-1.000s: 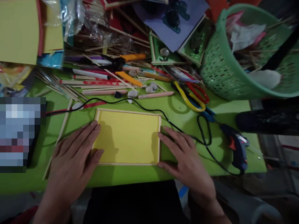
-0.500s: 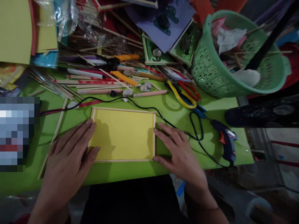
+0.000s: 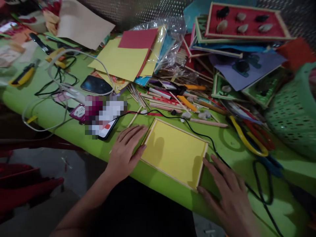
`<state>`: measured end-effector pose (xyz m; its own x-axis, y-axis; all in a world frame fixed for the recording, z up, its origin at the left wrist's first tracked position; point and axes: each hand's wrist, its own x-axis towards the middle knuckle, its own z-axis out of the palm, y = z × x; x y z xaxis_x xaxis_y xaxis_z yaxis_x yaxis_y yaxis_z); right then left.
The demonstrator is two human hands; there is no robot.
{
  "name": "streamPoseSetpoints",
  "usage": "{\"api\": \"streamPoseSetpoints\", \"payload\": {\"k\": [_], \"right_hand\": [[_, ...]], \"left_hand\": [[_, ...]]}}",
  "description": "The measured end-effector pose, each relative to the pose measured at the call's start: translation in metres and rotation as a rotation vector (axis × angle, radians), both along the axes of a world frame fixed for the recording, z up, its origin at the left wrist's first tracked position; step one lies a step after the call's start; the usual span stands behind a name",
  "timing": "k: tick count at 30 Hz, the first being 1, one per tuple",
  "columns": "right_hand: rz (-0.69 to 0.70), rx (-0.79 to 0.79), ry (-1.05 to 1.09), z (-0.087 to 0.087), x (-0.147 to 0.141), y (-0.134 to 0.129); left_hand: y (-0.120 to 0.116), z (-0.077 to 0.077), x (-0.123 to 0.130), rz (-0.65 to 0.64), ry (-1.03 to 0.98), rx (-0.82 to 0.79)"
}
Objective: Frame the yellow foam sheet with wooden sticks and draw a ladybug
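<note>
A yellow card (image 3: 177, 154) edged with thin wooden sticks lies flat on the green tabletop in front of me. My left hand (image 3: 127, 151) rests at its left edge, fingers stretched out and thumb by the stick border. On the opposite side, my right hand (image 3: 225, 187) has its fingers spread, the tips at the right border. Neither hand grasps anything. A black cord (image 3: 212, 138) runs behind the card and past my right hand. Just beyond it lie pale stones (image 3: 203, 115) and a pinkish stick (image 3: 209, 123).
Yellow-handled scissors (image 3: 247, 138) and a green basket (image 3: 291, 112) stand to the right. Stick-framed panels (image 3: 249, 24) are piled at the back. Coloured sheets (image 3: 120, 59), a dark phone (image 3: 96, 85), a lit phone (image 3: 108, 126) and a white cable (image 3: 23, 115) occupy the left.
The view has swung left and tilted, so the card and both hands appear further right and more of the table's left side shows. The hands keep their places at the card's edges.
</note>
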<state>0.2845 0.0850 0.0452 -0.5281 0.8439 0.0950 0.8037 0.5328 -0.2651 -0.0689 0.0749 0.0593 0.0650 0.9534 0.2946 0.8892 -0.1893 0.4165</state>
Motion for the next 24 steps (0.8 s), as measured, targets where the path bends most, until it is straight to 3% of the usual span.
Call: {"api": "streamPoseSetpoints", "payload": {"k": [4,15,24], "right_hand": [[0.011,0.01,0.005,0.002,0.0,0.0],[0.0,-0.032,0.052,0.002,-0.002,-0.002],[-0.013,-0.052,0.056,0.005,-0.003,-0.002]], "left_hand": [[-0.007,-0.001,-0.004,0.08,-0.003,0.021],[-0.018,0.003,-0.027,0.094,0.136,-0.107],[0.011,0.002,0.005,-0.122,0.161,-0.157]]}}
